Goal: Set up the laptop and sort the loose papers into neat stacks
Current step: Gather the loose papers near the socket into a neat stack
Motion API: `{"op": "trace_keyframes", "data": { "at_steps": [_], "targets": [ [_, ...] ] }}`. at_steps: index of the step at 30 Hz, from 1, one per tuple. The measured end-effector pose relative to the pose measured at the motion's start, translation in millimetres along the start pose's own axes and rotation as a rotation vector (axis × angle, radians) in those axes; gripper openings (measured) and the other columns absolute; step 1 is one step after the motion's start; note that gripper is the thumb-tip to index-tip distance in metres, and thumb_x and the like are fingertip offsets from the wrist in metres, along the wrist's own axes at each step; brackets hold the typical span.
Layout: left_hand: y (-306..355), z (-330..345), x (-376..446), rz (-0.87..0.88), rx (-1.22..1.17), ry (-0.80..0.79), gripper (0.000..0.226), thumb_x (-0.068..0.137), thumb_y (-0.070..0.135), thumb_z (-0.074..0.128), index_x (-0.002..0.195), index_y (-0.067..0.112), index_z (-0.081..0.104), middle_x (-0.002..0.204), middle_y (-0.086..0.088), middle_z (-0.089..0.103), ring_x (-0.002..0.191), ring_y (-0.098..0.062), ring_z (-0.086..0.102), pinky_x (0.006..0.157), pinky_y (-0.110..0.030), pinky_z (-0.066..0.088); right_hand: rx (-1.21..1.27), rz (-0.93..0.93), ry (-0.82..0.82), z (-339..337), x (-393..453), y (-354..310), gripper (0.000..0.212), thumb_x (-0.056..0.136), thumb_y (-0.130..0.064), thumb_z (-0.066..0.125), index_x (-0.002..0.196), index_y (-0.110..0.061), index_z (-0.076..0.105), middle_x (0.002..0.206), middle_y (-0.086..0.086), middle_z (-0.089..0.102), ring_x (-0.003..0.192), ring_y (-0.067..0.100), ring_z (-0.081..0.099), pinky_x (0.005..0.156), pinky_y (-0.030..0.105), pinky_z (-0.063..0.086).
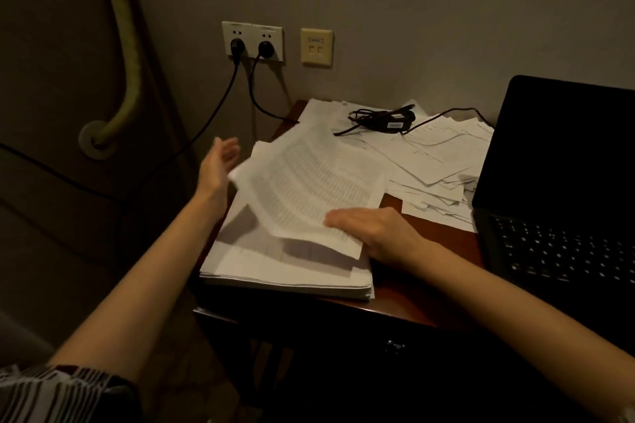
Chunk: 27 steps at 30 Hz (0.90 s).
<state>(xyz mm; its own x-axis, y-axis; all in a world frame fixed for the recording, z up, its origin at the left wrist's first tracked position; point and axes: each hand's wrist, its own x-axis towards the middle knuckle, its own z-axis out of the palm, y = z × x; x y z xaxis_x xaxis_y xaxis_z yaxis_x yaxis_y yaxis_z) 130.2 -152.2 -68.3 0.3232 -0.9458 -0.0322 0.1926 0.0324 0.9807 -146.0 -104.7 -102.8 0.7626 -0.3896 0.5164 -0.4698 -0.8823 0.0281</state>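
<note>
A printed sheet (309, 182) hangs curved above a squared-up stack of papers (285, 280) at the table's front left and casts a shadow on it. My right hand (381, 233) grips the sheet at its near right corner. My left hand (220, 165) is off the table's left side with straight fingers and its palm turned toward the sheet's left edge, holding nothing. Loose papers (439, 154) lie fanned and overlapping at the back right. The black laptop (556, 154) stands open at the right with a dark screen.
A black power adapter (391, 122) with coiled cable lies on the papers at the back. Two plugs sit in the wall sockets (252, 41), their cables running down past the table. The brown wooden table (405, 306) is small, and a padded panel stands to its left.
</note>
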Motion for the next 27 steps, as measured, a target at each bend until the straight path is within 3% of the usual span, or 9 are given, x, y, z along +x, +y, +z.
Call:
{"op": "trace_keyframes", "data": {
  "at_steps": [3,6,10,13,15,18,22,25,27],
  "targets": [
    [-5.0,-15.3,-0.7,-0.082,0.293,-0.155,0.05,0.102,0.042,0.033,0.141,0.013,0.042,0.143,-0.002,0.043,0.135,-0.018,0.037,0.112,-0.033,0.025,0.025,-0.058,-0.038,4.3,-5.3,-5.8,0.029,0.082,-0.007,0.067,0.111,-0.008,0.069,0.112,0.007,0.07,0.101,0.018,0.068,0.073,0.032,0.059],
    [-4.7,-17.3,-13.1,-0.113,0.475,-0.273,0.059,0.097,0.041,0.046,0.146,0.011,0.033,0.142,0.003,0.041,0.132,-0.018,0.039,0.106,-0.03,0.029,0.037,-0.118,-0.065,-0.5,0.2,-11.2,0.029,0.083,-0.01,0.068,0.112,-0.009,0.068,0.112,0.006,0.07,0.102,0.019,0.067,0.071,0.034,0.06],
    [2.0,-3.5,-23.7,-0.073,0.709,-0.291,0.05,0.099,0.024,0.048,0.144,0.008,0.033,0.135,-0.001,0.048,0.105,-0.012,0.051,0.083,-0.024,0.038,0.039,-0.203,-0.186,-6.6,3.0,-14.1,0.037,0.08,-0.01,0.073,0.116,-0.006,0.065,0.114,0.009,0.068,0.106,0.022,0.065,0.074,0.036,0.06],
    [10.5,8.1,-20.4,0.024,1.009,-0.205,0.062,0.095,0.027,0.055,0.147,0.009,0.027,0.148,-0.012,0.035,0.127,-0.029,0.043,0.095,-0.033,0.04,0.052,-0.154,-0.314,-13.0,5.3,-14.7,0.043,0.093,-0.032,0.049,0.13,-0.01,0.055,0.13,0.01,0.059,0.122,0.023,0.054,0.092,0.037,0.053],
    [10.4,21.5,-15.3,0.13,1.194,-0.188,0.066,0.092,0.031,0.057,0.148,0.011,0.026,0.153,-0.014,0.024,0.138,-0.034,0.028,0.113,-0.045,0.028,0.145,-0.054,-0.408,-20.0,4.0,-15.6,0.062,0.094,-0.055,0.03,0.14,-0.017,0.043,0.143,0.009,0.046,0.134,0.02,0.04,0.11,0.032,0.034],
    [4.5,54.6,-16.6,0.301,1.268,-0.282,0.062,0.093,0.033,0.055,0.147,0.017,0.029,0.158,-0.01,0.015,0.143,-0.032,0.017,0.116,-0.048,0.021,0.274,0.164,-0.29,-32.7,-3.5,-7.0,0.073,0.09,-0.068,0.015,0.14,-0.023,0.043,0.146,0.004,0.042,0.135,0.013,0.035,0.11,0.023,0.026],
    [-14.7,103.8,-20.4,0.449,1.307,-0.465,0.06,0.095,0.045,0.048,0.148,0.022,0.029,0.159,-0.007,0.014,0.145,-0.028,0.014,0.119,-0.046,0.01,-0.003,0.621,-0.218,-40.8,-13.0,32.6,0.044,0.098,-0.04,0.039,0.138,-0.024,0.044,0.145,-0.001,0.042,0.134,0.013,0.034,0.109,0.035,0.033],
    [-35.1,136.6,-22.5,0.466,1.394,-0.558,0.08,0.087,0.068,0.043,0.151,0.027,0.019,0.16,-0.004,0.009,0.147,-0.024,0.007,0.117,-0.049,-0.002,-0.165,0.919,-0.283,-42.5,-17.4,67.5,0.05,0.096,-0.019,0.047,0.143,-0.019,0.034,0.149,0.003,0.035,0.136,0.02,0.031,0.107,0.035,0.032],
    [-47.7,152.2,-19.9,0.453,1.434,-0.584,0.095,0.077,0.077,0.047,0.152,0.03,0.011,0.161,-0.003,0.005,0.147,-0.025,0.003,0.115,-0.051,-0.005,-0.207,1.017,-0.306,-42.7,-17.3,86.6,0.051,0.095,-0.015,0.046,0.144,-0.016,0.032,0.147,0.006,0.036,0.133,0.023,0.035,0.103,0.036,0.035]
  ]
}}
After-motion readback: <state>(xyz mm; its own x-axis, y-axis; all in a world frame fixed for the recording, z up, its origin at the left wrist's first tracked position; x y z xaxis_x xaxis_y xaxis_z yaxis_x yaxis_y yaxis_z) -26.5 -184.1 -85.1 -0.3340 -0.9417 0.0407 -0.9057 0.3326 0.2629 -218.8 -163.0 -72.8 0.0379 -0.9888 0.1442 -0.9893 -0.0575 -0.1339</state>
